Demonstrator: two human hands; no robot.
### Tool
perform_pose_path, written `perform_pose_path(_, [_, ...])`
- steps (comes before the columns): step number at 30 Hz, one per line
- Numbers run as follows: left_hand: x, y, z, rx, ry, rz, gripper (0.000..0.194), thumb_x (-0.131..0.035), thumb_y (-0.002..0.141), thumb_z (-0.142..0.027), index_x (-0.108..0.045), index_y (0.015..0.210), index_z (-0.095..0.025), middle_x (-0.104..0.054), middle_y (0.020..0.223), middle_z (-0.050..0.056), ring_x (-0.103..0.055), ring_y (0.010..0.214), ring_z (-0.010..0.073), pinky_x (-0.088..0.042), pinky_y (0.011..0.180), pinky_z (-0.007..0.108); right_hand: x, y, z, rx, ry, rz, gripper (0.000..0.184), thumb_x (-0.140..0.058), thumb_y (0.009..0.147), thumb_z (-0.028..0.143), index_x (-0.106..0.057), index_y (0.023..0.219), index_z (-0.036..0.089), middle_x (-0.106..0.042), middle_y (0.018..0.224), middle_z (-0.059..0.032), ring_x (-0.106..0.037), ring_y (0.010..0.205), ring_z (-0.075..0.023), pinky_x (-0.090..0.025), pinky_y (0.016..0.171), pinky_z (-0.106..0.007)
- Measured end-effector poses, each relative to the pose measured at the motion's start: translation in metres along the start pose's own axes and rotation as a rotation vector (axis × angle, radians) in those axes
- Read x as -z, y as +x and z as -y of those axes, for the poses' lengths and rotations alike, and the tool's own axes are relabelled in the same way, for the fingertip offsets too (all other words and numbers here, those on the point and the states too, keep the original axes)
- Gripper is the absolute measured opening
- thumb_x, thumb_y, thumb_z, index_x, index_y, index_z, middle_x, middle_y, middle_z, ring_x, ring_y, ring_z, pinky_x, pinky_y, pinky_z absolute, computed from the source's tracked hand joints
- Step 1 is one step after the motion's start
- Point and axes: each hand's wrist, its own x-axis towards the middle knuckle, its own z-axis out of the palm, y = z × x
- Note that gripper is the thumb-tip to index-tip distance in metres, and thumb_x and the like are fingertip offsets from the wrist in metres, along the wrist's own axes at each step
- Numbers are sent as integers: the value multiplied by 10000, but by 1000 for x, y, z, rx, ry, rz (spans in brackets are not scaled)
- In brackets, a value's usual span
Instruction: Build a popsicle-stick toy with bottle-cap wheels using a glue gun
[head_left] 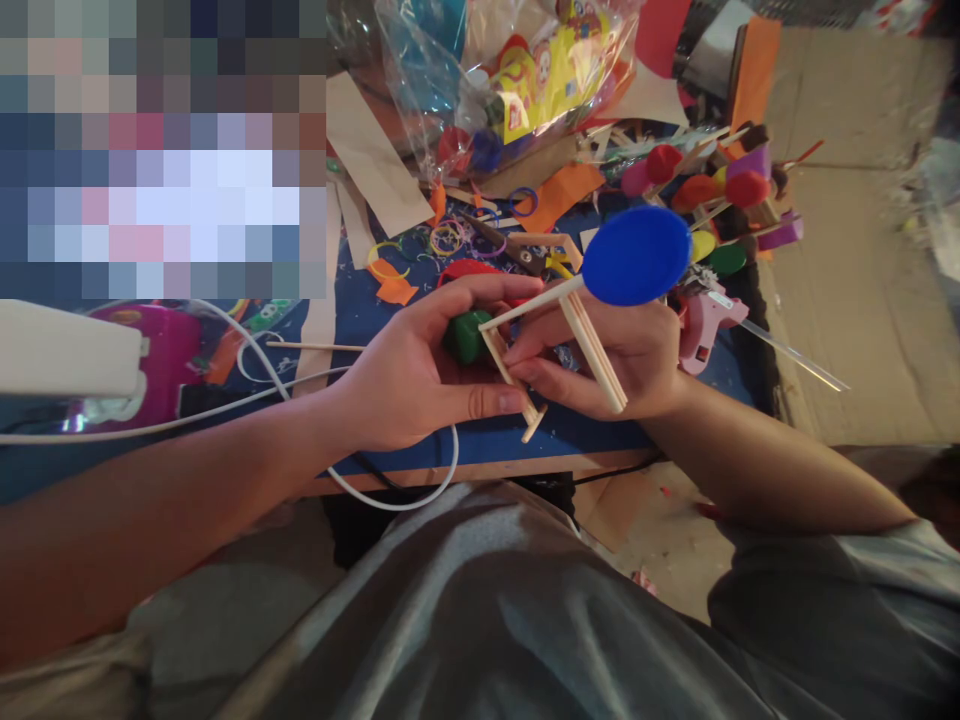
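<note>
Both my hands hold a small craft frame of thin wooden sticks [596, 352] above the near edge of a blue table [360, 300]. A blue plastic disc [636, 255] sits on the far end of a pale skewer that runs through the frame. My left hand [420, 372] curls round the frame's left side, where a green bottle cap [466, 335] shows between thumb and fingers. My right hand [611, 362] pinches the sticks from the right, fingers closed on them.
A pink glue gun [705, 322] lies just right of my right hand. Coloured caps on sticks [739, 185], rubber bands [446, 238], orange paper scraps [559, 192] and a clear plastic bag of parts [510, 70] fill the far table. A white cable [247, 395] crosses at left.
</note>
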Motion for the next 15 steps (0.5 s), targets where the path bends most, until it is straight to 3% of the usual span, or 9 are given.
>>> perform_pose_path(5, [-1,-1,-1,15,-46,-1,730,-1025,838,-329,-691,1487,-313,-803,1358,43,-834,1179,265,-766,967,378,2,1,4,-69,28,23,44,-740,1052,293,-718,1021,271,-827,962,2,-828,873,-178,-697,851,-326])
perform_pose_path(9, [-2,0,-2,22,-80,-18,702,-1034,826,-326,-702,1444,-321,-776,1443,66,-828,1238,290,-780,939,369,-1,-3,-1,-123,59,-37,163,-873,936,361,-727,979,302,-772,827,-1,-798,806,-226,-693,775,-368])
perform_pose_path(15, [-3,1,-6,52,-83,-13,743,-1049,800,-354,-699,1453,-315,-793,1388,71,-838,1056,233,-775,838,319,-13,-18,-18,-284,35,-211,167,-746,1018,495,-733,1024,328,-727,865,-31,-677,745,-229,-634,704,-426])
